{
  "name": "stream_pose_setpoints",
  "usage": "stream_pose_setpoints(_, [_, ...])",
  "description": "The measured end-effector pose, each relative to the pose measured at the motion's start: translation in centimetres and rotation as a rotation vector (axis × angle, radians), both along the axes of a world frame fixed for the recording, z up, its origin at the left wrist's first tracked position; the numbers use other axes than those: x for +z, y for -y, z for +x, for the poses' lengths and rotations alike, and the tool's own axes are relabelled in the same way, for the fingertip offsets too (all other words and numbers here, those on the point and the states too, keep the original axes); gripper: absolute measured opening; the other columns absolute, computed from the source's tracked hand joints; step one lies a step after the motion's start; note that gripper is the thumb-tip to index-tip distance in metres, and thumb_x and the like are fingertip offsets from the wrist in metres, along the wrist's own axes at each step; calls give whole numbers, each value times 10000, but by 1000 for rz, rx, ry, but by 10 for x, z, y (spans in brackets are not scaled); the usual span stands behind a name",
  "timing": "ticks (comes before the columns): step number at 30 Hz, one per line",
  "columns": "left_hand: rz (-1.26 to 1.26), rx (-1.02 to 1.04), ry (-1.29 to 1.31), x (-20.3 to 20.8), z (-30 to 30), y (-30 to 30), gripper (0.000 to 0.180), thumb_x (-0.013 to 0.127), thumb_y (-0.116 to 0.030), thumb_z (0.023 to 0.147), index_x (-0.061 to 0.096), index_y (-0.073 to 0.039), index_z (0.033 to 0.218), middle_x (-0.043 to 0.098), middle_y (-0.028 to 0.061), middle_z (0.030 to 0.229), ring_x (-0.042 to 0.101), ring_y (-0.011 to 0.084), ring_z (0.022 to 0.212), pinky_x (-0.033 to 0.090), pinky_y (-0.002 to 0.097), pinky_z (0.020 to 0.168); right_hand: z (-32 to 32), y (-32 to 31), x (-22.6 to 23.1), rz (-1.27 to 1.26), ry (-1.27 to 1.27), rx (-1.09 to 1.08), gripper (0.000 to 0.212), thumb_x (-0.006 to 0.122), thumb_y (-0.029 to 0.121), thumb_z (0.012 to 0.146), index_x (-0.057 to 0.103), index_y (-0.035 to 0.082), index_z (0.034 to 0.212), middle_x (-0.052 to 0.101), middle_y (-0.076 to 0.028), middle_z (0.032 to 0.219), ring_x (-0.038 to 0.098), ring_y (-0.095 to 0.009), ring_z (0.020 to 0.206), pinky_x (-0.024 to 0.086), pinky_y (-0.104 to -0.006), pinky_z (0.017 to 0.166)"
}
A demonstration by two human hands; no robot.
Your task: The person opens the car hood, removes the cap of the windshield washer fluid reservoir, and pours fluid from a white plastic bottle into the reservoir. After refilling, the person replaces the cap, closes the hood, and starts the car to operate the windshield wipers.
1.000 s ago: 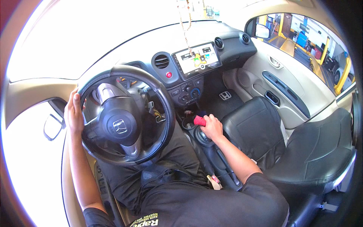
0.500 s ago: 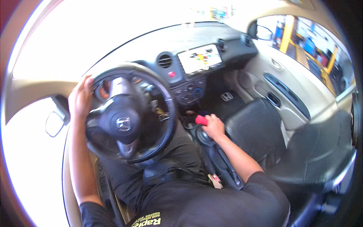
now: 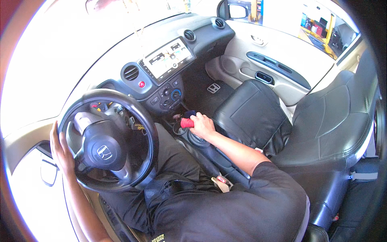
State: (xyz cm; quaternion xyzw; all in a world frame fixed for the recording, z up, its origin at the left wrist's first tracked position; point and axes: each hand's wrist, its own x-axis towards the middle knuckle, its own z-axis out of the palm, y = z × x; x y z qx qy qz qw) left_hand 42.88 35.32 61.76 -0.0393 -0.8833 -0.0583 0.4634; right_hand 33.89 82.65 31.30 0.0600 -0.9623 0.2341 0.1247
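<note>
My left hand (image 3: 61, 151) is at the left side of the black steering wheel (image 3: 151, 141), closed on its rim with the fingers lying along the outer edge. Part of that grip is hidden. Between the front seats, my right hand (image 3: 202, 126) is wrapped round the top of a gear lever (image 3: 186, 123). A red knob or cover on the lever sticks out past my fingers on the left. Below this hand is the round base of the lever (image 3: 196, 140). My forearm hides part of the centre console.
A lit display (image 3: 167, 57) sits in the dashboard, with climate dials (image 3: 175, 94) below it. To the right is a black passenger seat (image 3: 252, 113) beside the beige door (image 3: 278, 38). A seat-belt buckle (image 3: 222, 183) stands by my hip. Yellow posts show outside the window.
The view has swung to the right and tilted, so the wheel and dashboard appear farther left. My left hand appears lower on the wheel. My right hand stays on the gear lever.
</note>
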Motion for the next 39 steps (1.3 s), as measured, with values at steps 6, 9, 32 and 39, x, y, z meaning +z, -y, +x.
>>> stream_pose_setpoints(6, [-404, -88, -29, -138, 83, -81, 788, 472, -616, 1046, 412, -70, 1611, 421, 234, 1629, 304, 444, 1555, 174, 612, 1239, -1, 0, 1, 7, -1, 31, 403, 828, 323, 816, 686, 110, 1128, 647, -176, 1128, 691, -388, 1046, 598, -516, 870])
stream_pose_setpoints(9, [-413, -525, 109, -184, 59, -186, 595, 596, -506, 988, 598, -148, 1462, 495, 198, 1586, 407, 396, 1505, 239, 562, 1224, -2, -1, 0, -6, -7, 29, 378, 813, 321, 818, 687, 106, 1102, 655, -180, 1101, 695, -395, 1034, 599, -531, 857])
stream_pose_setpoints(32, [-302, -464, 284, -196, 47, -211, 575, 651, -477, 976, 621, -163, 1456, 494, 152, 1598, 400, 369, 1509, 220, 530, 1254, -2, -3, -3, -8, -4, 27, 357, 788, 308, 798, 666, 112, 1072, 630, -175, 1063, 684, -409, 1023, 587, -559, 837])
stream_pose_setpoints(39, [-324, -435, 2, -82, -57, -289, 561, 716, -311, 881, 637, -150, 1413, 527, 121, 1532, 409, 365, 1498, 239, 573, 1224, -2, -5, -5, -17, -15, 48, 339, 775, 311, 816, 649, 108, 1057, 622, -177, 1074, 679, -404, 1031, 582, -549, 847])
